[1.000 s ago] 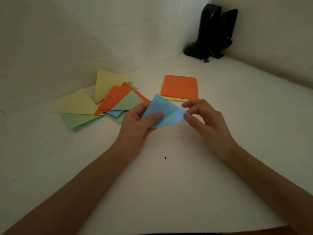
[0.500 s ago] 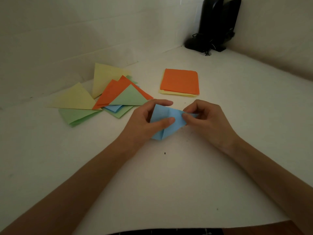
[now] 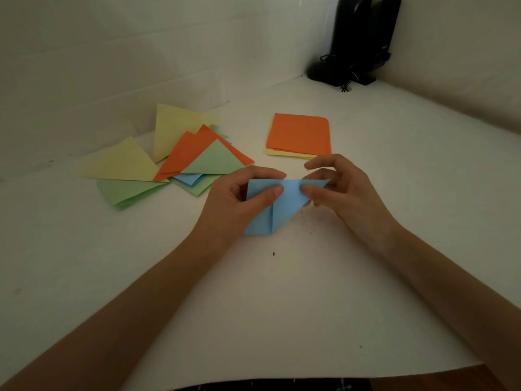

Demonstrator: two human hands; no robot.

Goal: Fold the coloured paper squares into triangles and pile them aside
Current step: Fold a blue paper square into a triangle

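Paper like this blue sheet looks light and limp, so I judge its top edge, pinched by the fingers of left hand and right hand, the best hold.

Folded sheet at mid table between left hand on its left side and right hand on its right corner, pile of triangles behind-left of the hands, stack of squares behind them and right of that pile, upright device in the far right corner.

White table: folded triangles, square stack (orange-topped).
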